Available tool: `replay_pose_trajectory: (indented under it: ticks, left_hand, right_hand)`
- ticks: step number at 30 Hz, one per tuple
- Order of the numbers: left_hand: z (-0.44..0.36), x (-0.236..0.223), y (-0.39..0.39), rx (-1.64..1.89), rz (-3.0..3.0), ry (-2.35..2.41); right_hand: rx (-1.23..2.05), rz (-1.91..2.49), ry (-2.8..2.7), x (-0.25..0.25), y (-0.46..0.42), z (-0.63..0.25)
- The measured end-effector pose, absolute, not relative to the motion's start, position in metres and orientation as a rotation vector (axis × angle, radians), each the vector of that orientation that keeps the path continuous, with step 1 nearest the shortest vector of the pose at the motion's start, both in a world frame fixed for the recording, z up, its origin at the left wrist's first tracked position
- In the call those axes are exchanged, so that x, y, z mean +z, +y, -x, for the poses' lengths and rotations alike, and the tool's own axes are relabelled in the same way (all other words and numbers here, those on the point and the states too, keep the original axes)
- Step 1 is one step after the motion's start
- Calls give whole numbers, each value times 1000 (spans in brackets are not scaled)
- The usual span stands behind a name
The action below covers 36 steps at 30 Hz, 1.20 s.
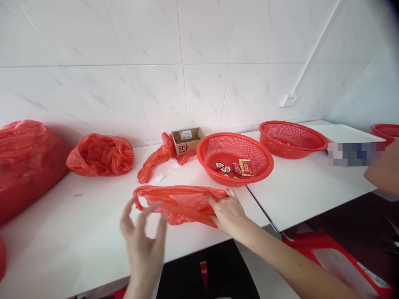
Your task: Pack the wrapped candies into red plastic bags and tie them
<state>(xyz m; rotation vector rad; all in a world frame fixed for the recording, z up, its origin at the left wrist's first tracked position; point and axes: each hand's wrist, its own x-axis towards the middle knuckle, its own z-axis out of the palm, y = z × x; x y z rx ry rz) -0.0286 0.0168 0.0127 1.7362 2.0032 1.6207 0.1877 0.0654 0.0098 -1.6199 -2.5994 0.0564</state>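
A thin red plastic bag (183, 203) lies stretched sideways over the white table in front of me. My right hand (229, 214) grips the bag's right end, with some fingers tucked into the plastic. At the bag's left end, by a handle loop, my left hand (143, 236) is raised with its fingers curved and apart; a fingertip meets the edge of the loop. Just beyond the bag, a red plastic basket (205, 145) holds several small printed packets (246, 167) in red, white and gold.
Behind stand an SF cardboard box (183, 147) and crumpled red bags (101, 155). A large full red bag (28, 162) fills the left. A second red basket (293, 151) stands right, near another person's arm (382, 168). A seam (262, 207) divides the tabletops (93, 232).
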Motion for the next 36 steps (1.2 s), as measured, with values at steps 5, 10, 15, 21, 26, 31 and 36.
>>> replay_pose_trajectory:
  ticks: [5, 10, 15, 21, 26, 31, 36]
  left_hand:
    - [-7, -21, 29, 1066, -2034, 2304]
    - [42, -58, 47, 697, -2049, 2235]
    - [74, -53, 35, 606, -2103, 2066]
    - [68, -29, 19, 563, -1741, 1796]
    - [67, -17, 13, 605, -1676, 1685]
    - [70, -14, 18, 683, -1672, 1684]
    - [62, -14, 25, 668, -1668, 1591]
  right_hand:
    - [103, 1601, -2652, 6, 61, -181]
    - [212, 1778, -2596, 4, 72, -205]
    - [592, 1815, -2427, 20, 90, -234]
    - [1417, 1120, -2078, 60, 102, -264]
    - [601, 1500, -2043, 57, 116, -285]
    - [687, 1525, -2379, 52, 122, -281]
    - [569, 1592, -2517, 59, 187, -265]
